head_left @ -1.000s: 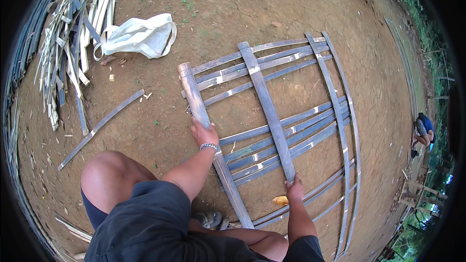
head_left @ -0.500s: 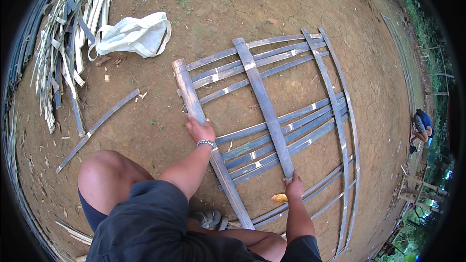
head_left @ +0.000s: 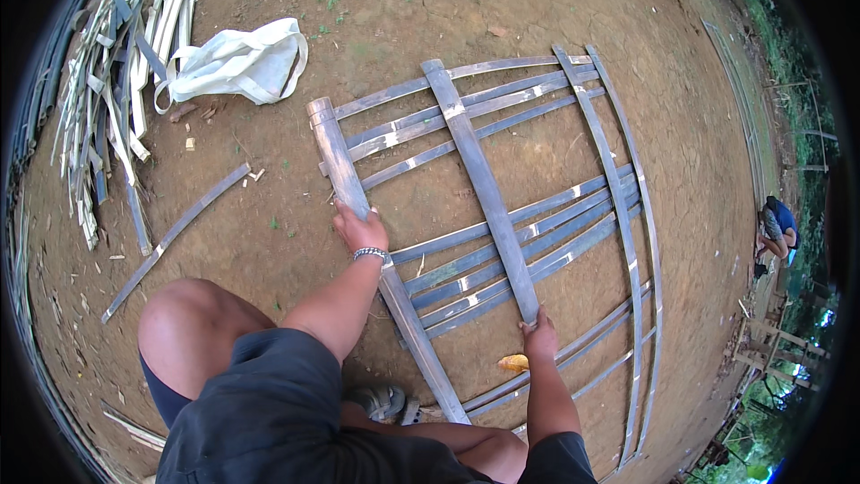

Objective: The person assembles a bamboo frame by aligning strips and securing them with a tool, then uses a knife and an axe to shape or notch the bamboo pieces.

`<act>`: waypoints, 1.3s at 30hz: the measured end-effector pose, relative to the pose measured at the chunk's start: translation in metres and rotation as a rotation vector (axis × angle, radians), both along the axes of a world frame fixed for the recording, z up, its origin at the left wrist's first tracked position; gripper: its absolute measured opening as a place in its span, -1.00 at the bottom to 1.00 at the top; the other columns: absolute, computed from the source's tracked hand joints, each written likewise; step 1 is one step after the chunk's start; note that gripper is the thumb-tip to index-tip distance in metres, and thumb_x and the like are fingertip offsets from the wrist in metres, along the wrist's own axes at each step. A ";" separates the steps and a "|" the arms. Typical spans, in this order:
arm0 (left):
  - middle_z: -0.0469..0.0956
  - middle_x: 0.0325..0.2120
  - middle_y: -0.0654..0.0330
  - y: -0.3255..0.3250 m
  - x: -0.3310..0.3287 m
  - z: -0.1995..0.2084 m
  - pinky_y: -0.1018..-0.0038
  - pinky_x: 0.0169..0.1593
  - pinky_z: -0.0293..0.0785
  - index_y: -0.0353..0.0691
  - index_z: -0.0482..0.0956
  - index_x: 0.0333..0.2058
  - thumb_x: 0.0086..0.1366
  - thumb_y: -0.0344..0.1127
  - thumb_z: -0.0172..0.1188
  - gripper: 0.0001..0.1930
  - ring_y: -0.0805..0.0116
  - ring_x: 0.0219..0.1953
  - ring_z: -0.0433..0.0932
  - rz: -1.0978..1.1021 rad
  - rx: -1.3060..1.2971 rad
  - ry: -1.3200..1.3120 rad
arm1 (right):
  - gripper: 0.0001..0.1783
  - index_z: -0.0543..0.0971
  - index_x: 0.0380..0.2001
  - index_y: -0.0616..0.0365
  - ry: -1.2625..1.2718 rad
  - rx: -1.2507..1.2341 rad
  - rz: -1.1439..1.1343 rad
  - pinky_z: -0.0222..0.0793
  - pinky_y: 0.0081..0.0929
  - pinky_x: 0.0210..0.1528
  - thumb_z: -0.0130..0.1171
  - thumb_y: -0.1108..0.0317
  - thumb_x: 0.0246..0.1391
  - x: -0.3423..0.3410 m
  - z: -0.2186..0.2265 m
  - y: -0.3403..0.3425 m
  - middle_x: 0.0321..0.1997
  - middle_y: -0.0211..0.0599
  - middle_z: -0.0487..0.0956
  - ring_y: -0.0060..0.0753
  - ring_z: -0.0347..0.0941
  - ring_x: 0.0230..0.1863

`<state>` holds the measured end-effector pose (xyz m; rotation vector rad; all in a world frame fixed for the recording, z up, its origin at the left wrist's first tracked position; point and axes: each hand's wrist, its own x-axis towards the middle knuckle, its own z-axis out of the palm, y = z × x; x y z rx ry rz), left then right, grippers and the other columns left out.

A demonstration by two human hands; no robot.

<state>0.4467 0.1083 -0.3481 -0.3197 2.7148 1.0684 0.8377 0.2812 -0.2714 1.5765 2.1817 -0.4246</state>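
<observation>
Bamboo slats make up a flat lattice (head_left: 502, 215) that lies on the bare dirt ground (head_left: 430, 9) in front of the crouching person: long thin strips run one way, and broader slats cross them. The left hand (head_left: 360, 229) is pressed palm-down on the left slat (head_left: 340, 166), fingers spread over it, not closed round it. The right hand (head_left: 540, 333) grips the near end of the middle slat (head_left: 479, 179). The two hands are well apart, one on each cross slat.

By the look of it the work is at the weaving stage, with a cross slat being seated among the strips; the next move would call for holding the left slat down firmly while the middle one is slid or pressed square to the strips without springing them out.

A small yellow thing (head_left: 513, 362) lies just beside the right hand. Beyond the lattice lies a white bag (head_left: 237, 63), slumped and open; what is in it cannot be told. Farther left is a pile of strips (head_left: 116, 81), and a loose slat (head_left: 175, 237) lies between.
</observation>
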 end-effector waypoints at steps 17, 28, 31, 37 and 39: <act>0.34 0.04 -0.15 0.002 -0.002 0.001 0.17 0.26 0.25 -0.35 0.00 0.42 0.21 -0.28 0.32 -0.09 -0.11 0.13 0.35 0.004 -0.061 -0.020 | -0.13 0.30 0.38 0.00 -0.013 -0.050 -0.082 0.38 -0.16 0.22 0.43 0.19 0.02 -0.010 -0.021 0.002 0.21 0.02 0.51 0.09 0.45 0.20; 0.34 0.05 -0.17 0.008 -0.002 0.006 0.17 0.26 0.27 -0.37 0.00 0.42 0.21 -0.26 0.28 -0.10 -0.13 0.14 0.36 -0.014 -0.042 -0.012 | -0.11 0.26 0.39 -0.04 -0.039 -0.048 -0.084 0.39 -0.14 0.21 0.42 0.16 0.02 -0.003 -0.025 0.001 0.23 -0.01 0.49 0.06 0.45 0.21; 0.35 0.05 -0.20 0.011 0.000 0.003 0.15 0.24 0.29 -0.36 -0.01 0.42 0.21 -0.26 0.29 -0.09 -0.16 0.12 0.38 -0.015 -0.039 -0.016 | -0.11 0.24 0.40 -0.06 -0.057 -0.098 -0.091 0.40 -0.12 0.20 0.40 0.13 0.04 -0.008 -0.017 0.002 0.22 -0.02 0.48 0.06 0.46 0.20; 0.35 0.05 -0.22 0.005 -0.003 -0.002 0.14 0.22 0.32 -0.33 -0.03 0.44 0.22 -0.23 0.30 -0.08 -0.18 0.11 0.40 -0.039 -0.082 -0.014 | -0.14 0.22 0.39 -0.11 -0.101 -0.126 -0.117 0.41 -0.08 0.19 0.38 0.12 0.06 -0.018 -0.006 0.011 0.21 0.02 0.48 0.09 0.47 0.19; 0.33 0.08 -0.22 0.006 -0.003 -0.003 0.15 0.22 0.32 -0.31 -0.04 0.44 0.23 -0.23 0.30 -0.07 -0.17 0.13 0.38 -0.047 -0.091 -0.039 | -0.14 0.22 0.39 -0.12 -0.091 -0.134 -0.138 0.41 -0.08 0.20 0.38 0.13 0.06 -0.012 -0.010 0.011 0.21 0.03 0.48 0.10 0.46 0.20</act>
